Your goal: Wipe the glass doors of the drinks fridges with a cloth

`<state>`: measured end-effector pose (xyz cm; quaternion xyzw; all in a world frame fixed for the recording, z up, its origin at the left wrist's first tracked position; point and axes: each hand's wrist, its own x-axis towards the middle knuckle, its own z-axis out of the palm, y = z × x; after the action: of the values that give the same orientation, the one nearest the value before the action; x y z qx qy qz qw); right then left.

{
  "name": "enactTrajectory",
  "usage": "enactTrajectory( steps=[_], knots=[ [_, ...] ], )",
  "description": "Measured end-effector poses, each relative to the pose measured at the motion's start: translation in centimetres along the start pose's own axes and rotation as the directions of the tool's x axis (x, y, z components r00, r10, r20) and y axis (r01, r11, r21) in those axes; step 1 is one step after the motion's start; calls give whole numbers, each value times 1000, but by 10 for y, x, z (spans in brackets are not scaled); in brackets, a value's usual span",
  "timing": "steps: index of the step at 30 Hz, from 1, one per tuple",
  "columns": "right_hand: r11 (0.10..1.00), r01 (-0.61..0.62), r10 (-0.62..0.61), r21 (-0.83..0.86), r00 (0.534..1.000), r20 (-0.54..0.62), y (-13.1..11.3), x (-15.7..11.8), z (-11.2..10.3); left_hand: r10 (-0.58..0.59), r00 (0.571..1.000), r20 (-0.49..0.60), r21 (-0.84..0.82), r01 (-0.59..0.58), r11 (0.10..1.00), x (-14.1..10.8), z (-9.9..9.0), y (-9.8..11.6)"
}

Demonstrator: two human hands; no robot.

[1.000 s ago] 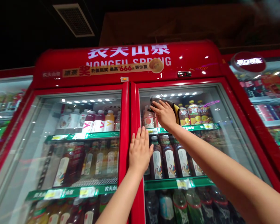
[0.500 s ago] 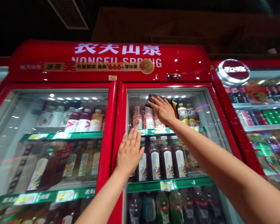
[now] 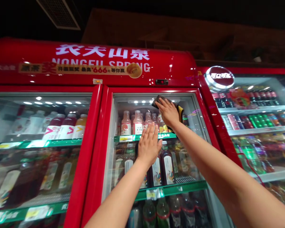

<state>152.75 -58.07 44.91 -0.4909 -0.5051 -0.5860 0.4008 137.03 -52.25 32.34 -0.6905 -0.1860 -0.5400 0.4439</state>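
My right hand [image 3: 168, 112] is spread over a dark cloth with a yellow edge [image 3: 180, 113], pressing it flat on the upper part of the glass door [image 3: 123, 103] of a red drinks fridge [image 3: 97, 126]. Below and to the left, my left hand [image 3: 149, 144] has its fingers stretched upward and holds nothing. It is at the same door, in front of the upper green shelf edge. Pink bottles [image 3: 137, 123] stand behind the glass near both hands. Part of the cloth is hidden under my right hand.
On the left is a second glass door with juice bottles [image 3: 67, 126] behind it. To the right stands another red fridge with cans [image 3: 256, 122] and a round lit sign [image 3: 219, 78]. A small display [image 3: 161, 81] sits above the door. A ceiling vent [image 3: 59, 12] is overhead.
The view has shifted to the right. Against the door, my right hand and the cloth have moved right, and my left hand has moved right from near the door's left frame toward its middle.
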Motion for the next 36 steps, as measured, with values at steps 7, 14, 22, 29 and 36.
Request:
enactTrajectory(
  steps=[7,14,22,29,36],
  knots=[
    [995,-103,104,17,984,-147,32,-42,2,51,999,-6,-14,-51,999,4,20,19],
    [998,-49,54,36,990,-133,61,0,2,70,997,-16,1,-70,998,4,20,17],
    [994,-104,101,-32,991,-85,54,-29,1,72,997,-2,-4,-72,997,6,18,19],
    [979,-199,194,-42,975,-109,106,15,-5,80,997,-14,-7,-80,997,8,19,17],
    [958,-270,258,-96,958,-125,156,-64,-11,80,996,-31,-32,-81,996,8,23,16]
  ],
)
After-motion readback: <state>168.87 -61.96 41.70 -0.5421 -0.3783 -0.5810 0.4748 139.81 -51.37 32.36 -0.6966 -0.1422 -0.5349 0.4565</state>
